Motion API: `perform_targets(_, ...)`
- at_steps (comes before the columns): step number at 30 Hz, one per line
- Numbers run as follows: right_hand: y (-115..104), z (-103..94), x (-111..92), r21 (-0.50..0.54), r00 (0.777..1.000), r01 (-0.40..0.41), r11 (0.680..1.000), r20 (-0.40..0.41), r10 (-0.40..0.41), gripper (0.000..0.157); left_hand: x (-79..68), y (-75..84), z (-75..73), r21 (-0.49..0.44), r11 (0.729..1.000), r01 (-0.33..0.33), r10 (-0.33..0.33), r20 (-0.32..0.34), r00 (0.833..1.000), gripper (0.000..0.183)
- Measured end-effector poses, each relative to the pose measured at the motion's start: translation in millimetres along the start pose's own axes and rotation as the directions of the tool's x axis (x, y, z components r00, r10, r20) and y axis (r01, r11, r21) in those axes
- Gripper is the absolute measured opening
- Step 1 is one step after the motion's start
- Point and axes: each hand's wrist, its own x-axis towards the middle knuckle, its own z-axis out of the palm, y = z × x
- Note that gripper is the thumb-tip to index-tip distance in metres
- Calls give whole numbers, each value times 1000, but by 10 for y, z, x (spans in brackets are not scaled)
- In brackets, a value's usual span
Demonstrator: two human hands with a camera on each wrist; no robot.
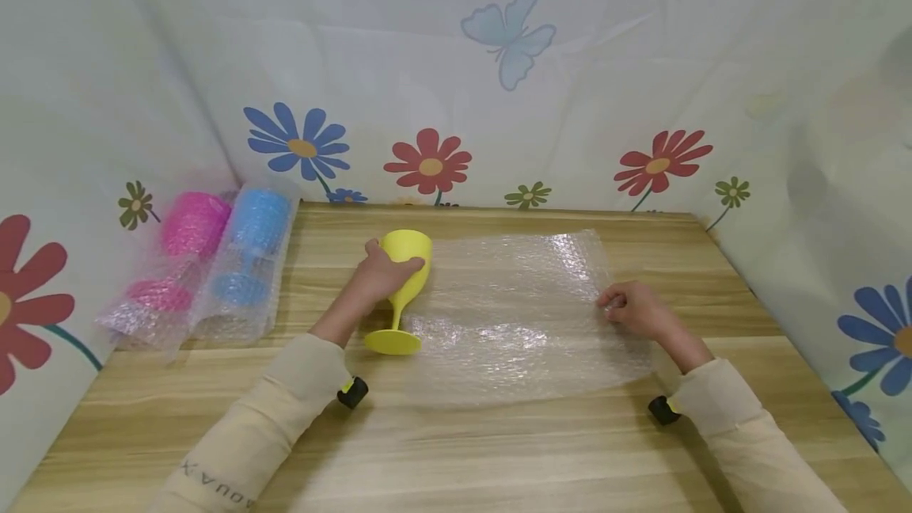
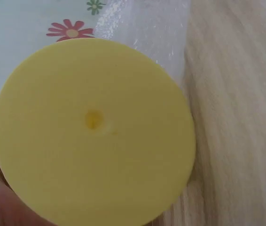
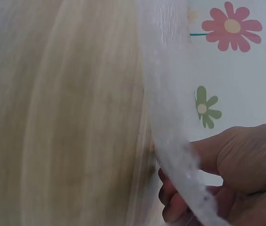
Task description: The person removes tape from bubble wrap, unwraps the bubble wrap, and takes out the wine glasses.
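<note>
My left hand (image 1: 385,270) grips the bowl of a yellow plastic goblet (image 1: 407,291), which leans slightly over the left edge of a clear bubble wrap sheet (image 1: 499,323). In the left wrist view the round underside of the goblet's foot (image 2: 95,136) fills much of the picture and hides most of the hand. On the opposite side, my right hand (image 1: 636,309) pinches the right edge of the sheet between thumb and fingers. The right wrist view shows that edge of bubble wrap (image 3: 170,146) raised, passing between thumb and fingers.
Two wrapped goblets, one pink (image 1: 194,226) and one blue (image 1: 258,222), lie side by side at the table's back left. The wooden table (image 1: 442,457) ends at a flower-printed cloth backdrop (image 1: 370,62) behind and at both sides.
</note>
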Motion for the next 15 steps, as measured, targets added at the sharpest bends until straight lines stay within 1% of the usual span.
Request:
perform_targets(3,66,-39,-22,-16,1000,-5,1000,-11,5,12,-1,11,-25,13,1000,-5,4,32,999,103)
perform_targets(6,120,-87,-42,-44,1000,-8,999,-30,6,13,5,4,-74,6,1000,-15,14,42,999,101)
perform_targets(10,184,-161,-89,-71,999,-10,997,-46,7,13,-14,10,-144,-35,999,-35,37,44,998,100)
perform_targets(12,224,-192,-121,-68,999,-27,997,-45,24,14,-27,21,-168,-62,997,-53,56,42,998,99)
perform_targets(15,305,-233,-172,-77,997,-63,995,-45,60,14,-44,39,-188,-92,991,-93,96,20,995,94)
